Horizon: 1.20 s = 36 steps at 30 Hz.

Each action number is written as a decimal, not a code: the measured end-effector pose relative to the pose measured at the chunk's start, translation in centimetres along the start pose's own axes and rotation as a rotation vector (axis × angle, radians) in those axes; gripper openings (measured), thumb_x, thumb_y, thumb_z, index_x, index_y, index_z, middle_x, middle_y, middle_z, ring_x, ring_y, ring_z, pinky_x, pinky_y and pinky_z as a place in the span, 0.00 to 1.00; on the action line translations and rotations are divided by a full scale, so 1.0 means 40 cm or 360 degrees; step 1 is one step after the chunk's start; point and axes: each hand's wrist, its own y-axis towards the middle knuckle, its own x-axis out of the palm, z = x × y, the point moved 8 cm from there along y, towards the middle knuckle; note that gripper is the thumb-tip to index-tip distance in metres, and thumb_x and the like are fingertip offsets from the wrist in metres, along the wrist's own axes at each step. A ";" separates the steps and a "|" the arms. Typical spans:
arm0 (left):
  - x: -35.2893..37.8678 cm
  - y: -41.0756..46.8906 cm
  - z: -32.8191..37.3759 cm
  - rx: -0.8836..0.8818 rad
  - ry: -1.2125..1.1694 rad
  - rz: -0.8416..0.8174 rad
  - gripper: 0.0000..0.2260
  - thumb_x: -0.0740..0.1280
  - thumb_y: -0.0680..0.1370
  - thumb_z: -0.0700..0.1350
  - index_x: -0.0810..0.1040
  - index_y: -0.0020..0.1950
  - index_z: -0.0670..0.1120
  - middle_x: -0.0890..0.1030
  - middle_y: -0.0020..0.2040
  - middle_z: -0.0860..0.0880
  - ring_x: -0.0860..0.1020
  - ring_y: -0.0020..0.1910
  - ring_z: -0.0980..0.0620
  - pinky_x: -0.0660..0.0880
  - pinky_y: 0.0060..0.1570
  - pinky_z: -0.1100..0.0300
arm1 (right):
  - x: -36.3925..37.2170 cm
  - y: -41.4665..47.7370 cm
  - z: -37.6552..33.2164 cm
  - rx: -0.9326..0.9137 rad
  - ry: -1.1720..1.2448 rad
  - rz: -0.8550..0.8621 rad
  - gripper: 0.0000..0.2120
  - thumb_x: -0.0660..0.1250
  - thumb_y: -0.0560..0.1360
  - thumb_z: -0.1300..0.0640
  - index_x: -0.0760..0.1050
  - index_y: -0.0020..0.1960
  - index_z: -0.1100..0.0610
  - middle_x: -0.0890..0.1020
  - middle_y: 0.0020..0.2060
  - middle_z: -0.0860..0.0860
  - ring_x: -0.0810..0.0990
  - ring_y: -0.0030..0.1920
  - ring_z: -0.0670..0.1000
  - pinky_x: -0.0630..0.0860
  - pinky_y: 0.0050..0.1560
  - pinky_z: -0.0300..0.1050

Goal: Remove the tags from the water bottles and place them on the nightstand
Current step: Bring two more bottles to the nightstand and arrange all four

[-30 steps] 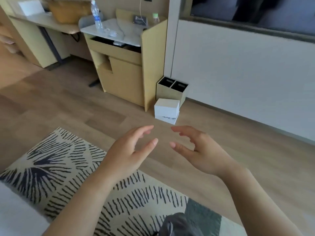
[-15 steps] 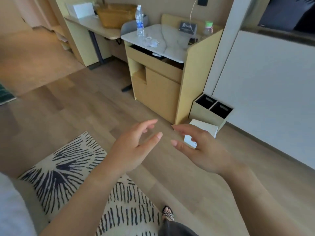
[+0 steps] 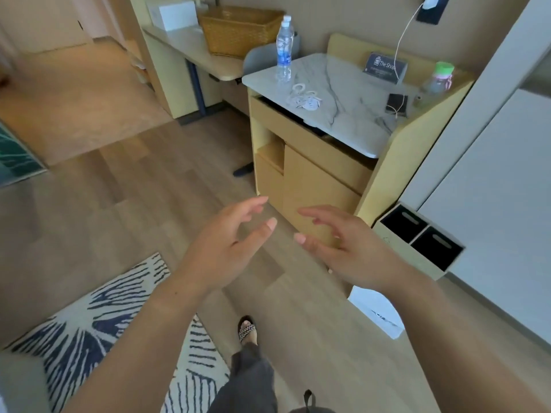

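A clear water bottle (image 3: 283, 49) with a blue label stands upright at the far left corner of the marble-topped nightstand (image 3: 351, 114). Just in front of it lie white paper tags (image 3: 302, 98) with loop ends. A second bottle (image 3: 438, 81) with a green cap stands at the nightstand's right edge. My left hand (image 3: 226, 245) and my right hand (image 3: 343, 242) are held out in front of me, palms facing each other, fingers relaxed and empty, well short of the nightstand.
A dark sign card (image 3: 384, 67), a phone (image 3: 395, 104) and a white charging cable lie on the nightstand. A wicker basket (image 3: 238, 29) sits on the desk behind. Two-slot bin (image 3: 420, 242) and a white box (image 3: 375, 311) stand on the wood floor; patterned rug (image 3: 89, 323) at left.
I have walked closer to the nightstand, so it looms larger and higher in view. Both hands stay raised and empty in the same pose.
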 end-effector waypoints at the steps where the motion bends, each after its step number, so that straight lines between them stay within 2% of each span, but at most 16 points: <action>1: -0.009 0.063 -0.012 0.0021 -0.0012 -0.0003 0.26 0.58 0.70 0.70 0.68 0.66 0.65 0.73 0.60 0.69 0.71 0.60 0.71 0.66 0.52 0.71 | -0.010 0.061 0.013 -0.0013 -0.0015 0.0017 0.29 0.58 0.71 0.32 0.70 0.66 0.45 0.71 0.54 0.30 0.69 0.55 0.26 0.62 0.51 0.19; 4: -0.045 0.260 -0.043 0.0087 -0.0006 -0.0039 0.25 0.57 0.70 0.70 0.67 0.66 0.67 0.73 0.60 0.69 0.71 0.61 0.69 0.68 0.55 0.67 | -0.040 0.248 0.055 -0.0004 -0.0079 0.0065 0.32 0.56 0.70 0.30 0.70 0.67 0.47 0.73 0.58 0.37 0.70 0.56 0.32 0.63 0.52 0.20; 7: -0.101 0.449 -0.062 0.0136 -0.0012 -0.0057 0.23 0.57 0.70 0.70 0.67 0.65 0.68 0.73 0.61 0.68 0.71 0.60 0.70 0.67 0.52 0.69 | -0.078 0.429 0.086 0.0027 -0.0078 0.0167 0.31 0.57 0.70 0.32 0.71 0.66 0.48 0.76 0.59 0.42 0.72 0.56 0.37 0.67 0.52 0.24; 13: -0.143 0.766 -0.106 0.0160 -0.0115 -0.0109 0.25 0.58 0.70 0.69 0.71 0.65 0.65 0.76 0.59 0.66 0.72 0.58 0.72 0.65 0.47 0.79 | -0.123 0.735 0.159 0.0097 -0.0025 0.0246 0.31 0.55 0.70 0.30 0.70 0.66 0.46 0.75 0.59 0.38 0.71 0.58 0.34 0.65 0.52 0.23; 18: -0.170 1.026 -0.152 0.0142 -0.0139 -0.0124 0.24 0.58 0.70 0.69 0.70 0.64 0.65 0.76 0.59 0.67 0.73 0.58 0.70 0.65 0.50 0.70 | -0.176 0.962 0.247 0.0142 -0.0001 0.0277 0.30 0.57 0.70 0.32 0.71 0.66 0.46 0.75 0.61 0.38 0.70 0.59 0.35 0.64 0.52 0.20; 23: -0.172 1.334 -0.191 0.0125 -0.0152 -0.0116 0.23 0.59 0.69 0.68 0.71 0.63 0.66 0.76 0.58 0.67 0.73 0.58 0.70 0.66 0.48 0.76 | -0.265 1.231 0.376 0.0177 0.0083 0.0361 0.27 0.60 0.69 0.33 0.71 0.64 0.43 0.74 0.61 0.36 0.72 0.59 0.37 0.64 0.54 0.25; 26: -0.162 1.516 -0.203 0.0090 -0.0148 -0.0122 0.19 0.61 0.72 0.65 0.71 0.62 0.66 0.76 0.57 0.66 0.74 0.57 0.69 0.65 0.48 0.73 | -0.335 1.397 0.442 0.0152 0.0091 0.0405 0.31 0.57 0.67 0.30 0.71 0.64 0.44 0.74 0.60 0.36 0.72 0.58 0.36 0.64 0.53 0.23; 29: -0.156 1.673 -0.209 0.0070 -0.0088 -0.0126 0.16 0.61 0.75 0.63 0.71 0.63 0.66 0.76 0.58 0.64 0.74 0.59 0.65 0.66 0.47 0.74 | -0.394 1.542 0.497 0.0143 0.0085 0.0377 0.29 0.57 0.68 0.31 0.71 0.64 0.43 0.75 0.60 0.37 0.72 0.59 0.37 0.65 0.55 0.28; 32: -0.158 1.802 -0.225 0.0050 -0.0068 -0.0079 0.19 0.59 0.73 0.66 0.70 0.63 0.67 0.76 0.59 0.65 0.74 0.60 0.64 0.65 0.47 0.73 | -0.439 1.666 0.549 0.0127 0.0070 0.0366 0.28 0.58 0.69 0.33 0.70 0.65 0.43 0.75 0.60 0.37 0.72 0.58 0.35 0.65 0.53 0.24; 36: -0.154 1.931 -0.258 0.0010 -0.0095 -0.0083 0.23 0.57 0.71 0.71 0.70 0.64 0.66 0.75 0.60 0.65 0.74 0.61 0.62 0.67 0.51 0.69 | -0.473 1.786 0.596 0.0073 0.0019 0.0354 0.30 0.57 0.69 0.32 0.69 0.66 0.45 0.73 0.59 0.36 0.69 0.54 0.29 0.61 0.51 0.17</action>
